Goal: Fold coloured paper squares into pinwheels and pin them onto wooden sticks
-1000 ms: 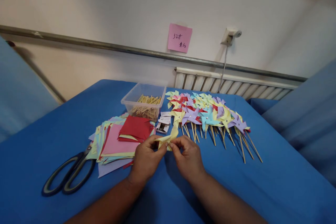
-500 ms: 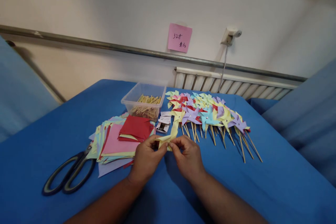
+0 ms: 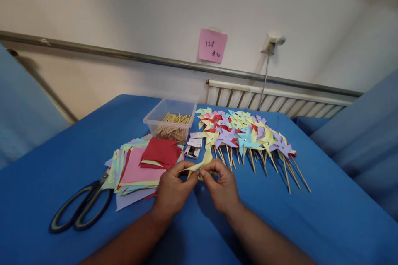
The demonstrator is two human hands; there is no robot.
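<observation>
Your clear plastic tub (image 3: 169, 118) stands at the back of the blue-covered worktop (image 3: 311, 223), open-topped, with a loose heap of short wooden sticks (image 3: 174, 126) filling its bottom. Just to its right and nearer you lies a small white packet (image 3: 193, 145); what is in it is too small to tell.

Both your forearms come in from the lower edge and meet at the middle of the worktop. Your left hand (image 3: 173, 188) is curled, thumb and forefinger pinched on the near end of a folded yellow paper piece (image 3: 201, 163). Your right hand (image 3: 222, 186) faces it, knuckles up, fingertips closed on the same piece just beside the left thumb. The yellow paper is held slightly above the cloth, between the paper stack and the pinwheels, its free end pointing away from you.

You have one pair of black-handled scissors (image 3: 81, 207) lying shut at the left, one stack of coloured paper squares (image 3: 139, 165) with red sheets on top, and a spread of finished paper pinwheels (image 3: 245, 134) on sticks, overlapping too much to count.
</observation>
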